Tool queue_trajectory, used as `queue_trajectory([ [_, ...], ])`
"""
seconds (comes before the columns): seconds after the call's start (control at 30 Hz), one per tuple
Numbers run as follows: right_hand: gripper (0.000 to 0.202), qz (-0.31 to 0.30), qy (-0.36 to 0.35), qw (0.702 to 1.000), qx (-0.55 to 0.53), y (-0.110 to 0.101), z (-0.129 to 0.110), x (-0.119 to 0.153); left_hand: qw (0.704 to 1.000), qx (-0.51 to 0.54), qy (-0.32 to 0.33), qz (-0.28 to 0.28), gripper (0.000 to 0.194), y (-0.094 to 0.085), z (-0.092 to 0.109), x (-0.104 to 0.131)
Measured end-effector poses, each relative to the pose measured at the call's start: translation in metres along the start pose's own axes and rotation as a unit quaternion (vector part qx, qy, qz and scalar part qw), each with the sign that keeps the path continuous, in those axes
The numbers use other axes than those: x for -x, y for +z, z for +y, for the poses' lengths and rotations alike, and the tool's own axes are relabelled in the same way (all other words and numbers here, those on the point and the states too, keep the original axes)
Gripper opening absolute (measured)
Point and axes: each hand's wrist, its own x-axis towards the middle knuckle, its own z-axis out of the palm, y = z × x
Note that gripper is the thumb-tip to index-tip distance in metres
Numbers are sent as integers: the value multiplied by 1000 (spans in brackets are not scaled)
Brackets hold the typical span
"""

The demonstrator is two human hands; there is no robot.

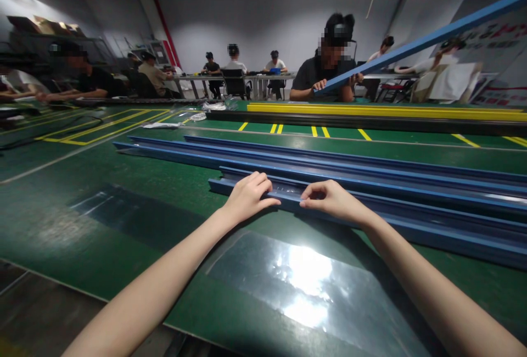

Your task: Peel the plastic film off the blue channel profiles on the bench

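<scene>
The nearest blue channel (247, 185), a long trough-shaped profile, lies on the green table with its hollow side up. Near its left end my left hand (250, 195) bends its fingers over the near wall, the thumb low on the outer side. A short way to the right, my right hand (329, 199) pinches thumb and fingertips at the same wall's rim. Faint shiny marks show inside the trough between both hands; I cannot tell what they are. Behind it lie more blue channels (263, 154), parallel to it.
Clear plastic sheets (255, 269) lie on the green table (181, 305) before me. Beyond the blue channels run a black profile (288, 120) and a yellow profile (349, 111). Across the table a person (307, 79) holds a slanted blue bar (395, 49). Other people sit farther back.
</scene>
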Motion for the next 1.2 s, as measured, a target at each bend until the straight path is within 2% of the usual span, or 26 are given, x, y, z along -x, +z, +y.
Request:
queue_trajectory([
  [0.33, 20, -2, -8, 1000, 5, 0, 1, 0, 1000, -8, -10, 13, 40, -1, -6, 0],
  [0.83, 21, 2, -7, 1000, 8, 0, 0, 0, 999, 16, -40, -32, 38, 1, -5, -1],
  [1.07, 21, 1, -11, 1000, 4, 0, 0, 0, 1000, -19, -17, -13, 40, -3, -4, -1],
  [1.2, 22, -1, -13, 1000, 12, 1, 2, 0, 1000, -11, -26, -2, 41, -4, -5, 0],
])
